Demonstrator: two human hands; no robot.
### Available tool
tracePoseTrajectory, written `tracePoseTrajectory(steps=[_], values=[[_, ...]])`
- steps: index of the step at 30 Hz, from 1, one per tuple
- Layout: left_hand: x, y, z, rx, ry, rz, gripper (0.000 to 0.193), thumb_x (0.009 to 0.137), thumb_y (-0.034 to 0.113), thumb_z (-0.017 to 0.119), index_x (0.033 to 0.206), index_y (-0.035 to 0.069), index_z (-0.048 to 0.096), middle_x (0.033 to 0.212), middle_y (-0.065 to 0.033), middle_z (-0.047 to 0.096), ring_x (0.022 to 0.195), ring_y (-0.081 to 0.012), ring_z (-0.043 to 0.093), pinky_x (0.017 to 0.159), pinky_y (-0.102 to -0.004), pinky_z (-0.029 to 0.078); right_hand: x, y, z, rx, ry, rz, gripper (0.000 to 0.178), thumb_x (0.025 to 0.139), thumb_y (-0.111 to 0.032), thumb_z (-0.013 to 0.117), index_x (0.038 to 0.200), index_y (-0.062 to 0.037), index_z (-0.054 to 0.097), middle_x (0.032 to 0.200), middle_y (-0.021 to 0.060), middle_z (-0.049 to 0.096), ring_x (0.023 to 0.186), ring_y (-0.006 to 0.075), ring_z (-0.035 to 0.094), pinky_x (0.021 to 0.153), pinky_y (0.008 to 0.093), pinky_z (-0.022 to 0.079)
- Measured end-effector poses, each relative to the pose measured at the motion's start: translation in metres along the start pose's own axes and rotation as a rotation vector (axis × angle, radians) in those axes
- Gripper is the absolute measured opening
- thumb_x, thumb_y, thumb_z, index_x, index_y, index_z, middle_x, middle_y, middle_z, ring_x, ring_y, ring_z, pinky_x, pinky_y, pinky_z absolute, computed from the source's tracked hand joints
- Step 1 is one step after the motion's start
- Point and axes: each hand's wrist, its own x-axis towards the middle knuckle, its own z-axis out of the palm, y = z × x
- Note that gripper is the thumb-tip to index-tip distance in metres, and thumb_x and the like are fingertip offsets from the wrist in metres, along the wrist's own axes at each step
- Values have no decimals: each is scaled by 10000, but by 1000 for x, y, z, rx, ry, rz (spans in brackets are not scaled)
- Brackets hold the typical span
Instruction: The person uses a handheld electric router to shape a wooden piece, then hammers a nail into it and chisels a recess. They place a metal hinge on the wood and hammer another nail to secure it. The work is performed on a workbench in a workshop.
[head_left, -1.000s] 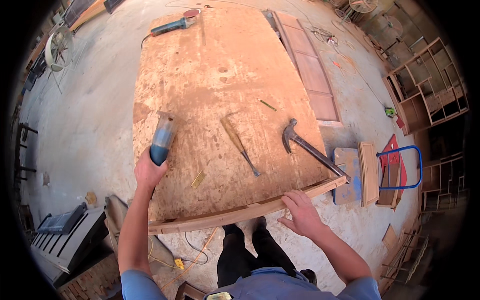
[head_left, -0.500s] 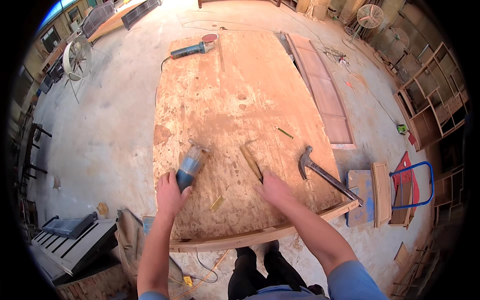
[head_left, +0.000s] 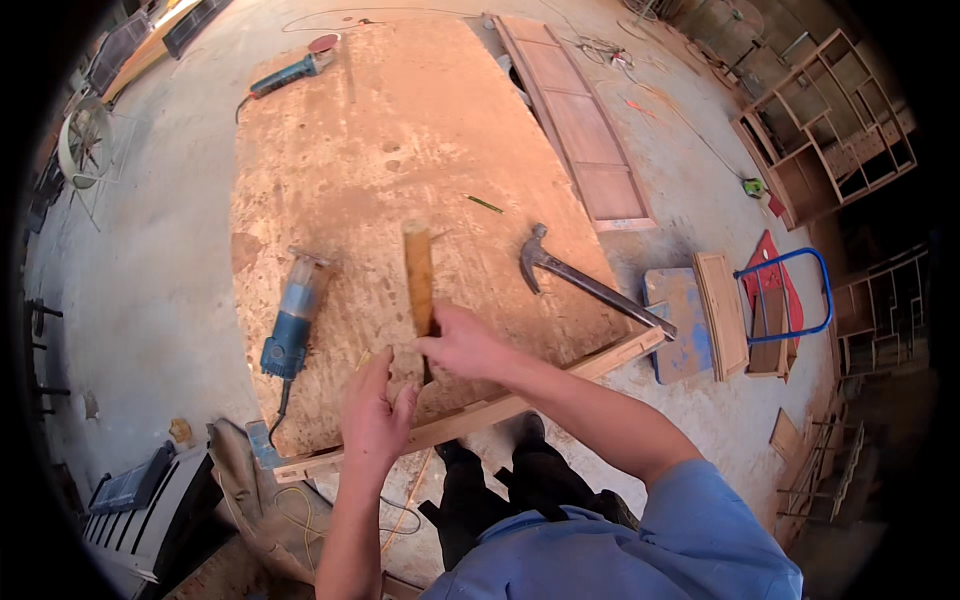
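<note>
1. While the surface (head_left: 340,180) stretches before me, a hammer (head_left: 598,291) lies along its right side.
2. At the surface's near end, my right fingers (head_left: 436,322) clasp the wooden-handled tool (head_left: 418,275).
3. My left fingers (head_left: 378,372) are parted and loose, just beside that tool.

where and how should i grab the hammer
Probably by the handle near its end, from the near right: the hammer lies head away, handle slanting toward the board's near right corner. The right hand holds the chisel.
</note>
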Motion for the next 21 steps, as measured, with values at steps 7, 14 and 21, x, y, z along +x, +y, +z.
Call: tracePoseTrajectory(steps=[7, 14, 21], values=[[-9, 67, 54, -51, -2, -104, 250, 906, 83, 710, 1114, -23, 622, 893, -136, 713, 751, -263, 689, 686, -358, 542, -71, -31, -59, -265, -99, -224, 371, 858, -292, 690, 1045, 15, 600, 948, 232, 649, 911, 400, 639, 787, 467, 503], [-40, 125, 118, -868, 220, -203, 208, 1009, 131, 626, 1183, 53, 544, 983, -151, 719, 716, -160, 675, 609, -279, 568, -83, 90, -266, -697, 32, 145, 535, 889, -390, 670, 1237, 13, 612, 1186, 232, 665, 1111, 400, 630, 940, 469, 506], [-63, 175, 206, -992, 190, -262, 218, 967, 26, 648, 1164, 75, 568, 970, -124, 716, 777, -150, 664, 710, -290, 555, -151, 258, -352, -662, -111, 292, 623, 807, -431, 717, 1217, 32, 637, 1163, 280, 668, 1107, 408, 643, 960, 452, 512]])
